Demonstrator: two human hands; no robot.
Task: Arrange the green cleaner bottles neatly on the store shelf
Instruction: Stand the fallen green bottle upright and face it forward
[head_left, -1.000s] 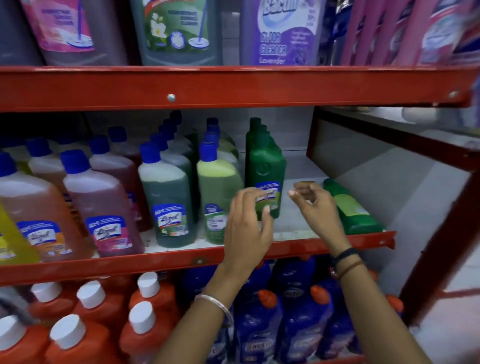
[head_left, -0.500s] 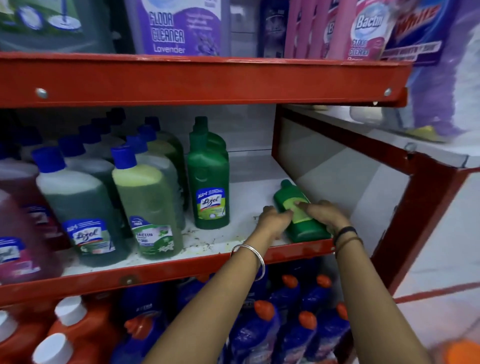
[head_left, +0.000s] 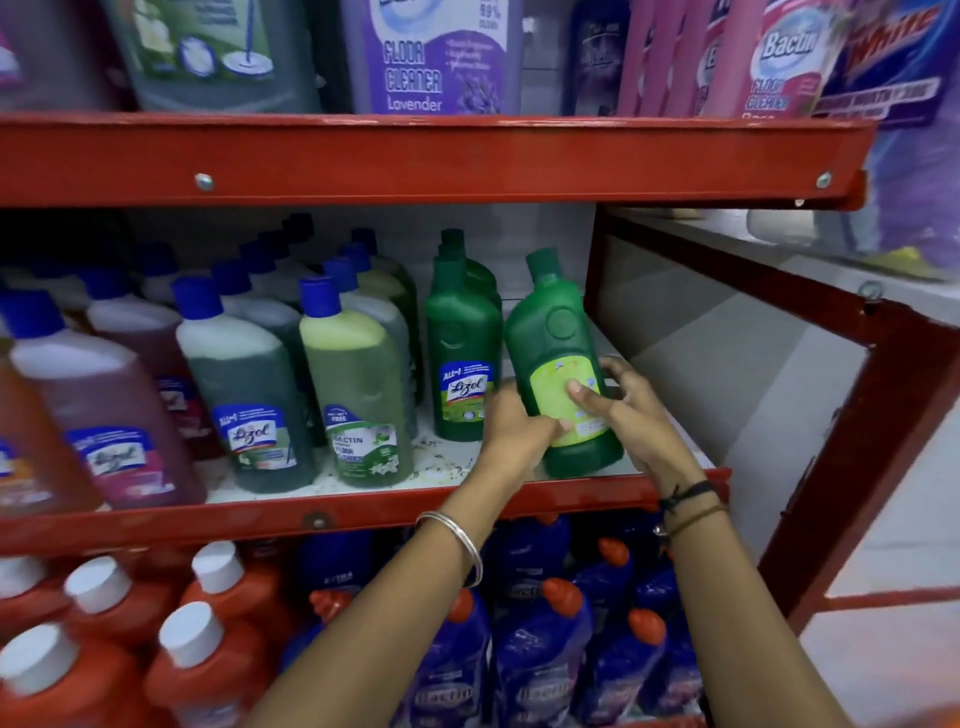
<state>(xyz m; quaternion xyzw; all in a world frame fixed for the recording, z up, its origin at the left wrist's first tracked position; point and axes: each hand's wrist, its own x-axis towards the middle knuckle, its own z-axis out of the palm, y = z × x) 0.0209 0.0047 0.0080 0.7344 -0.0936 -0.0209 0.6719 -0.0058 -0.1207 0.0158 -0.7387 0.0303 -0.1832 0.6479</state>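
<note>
A dark green cleaner bottle (head_left: 558, 343) with a yellow-green back label stands nearly upright, tilted slightly left, at the right end of the middle shelf (head_left: 363, 512). My left hand (head_left: 514, 431) grips its lower left side. Across the label lies the thumb of my right hand (head_left: 631, 410), whose fingers wrap the right side. To its left a row of matching green bottles (head_left: 460, 353) runs back into the shelf, the front one showing its label.
Left of the green row stand blue-capped bottles (head_left: 358, 384) of green, grey and pink liquid. A red upper shelf rail (head_left: 415, 158) hangs just above. Orange and blue bottles fill the shelf below. The red side frame (head_left: 852, 395) bounds the shelf on the right.
The green bottle lay on its side at the shelf's right end; both hands took hold of it and stood it up beside the green row.
</note>
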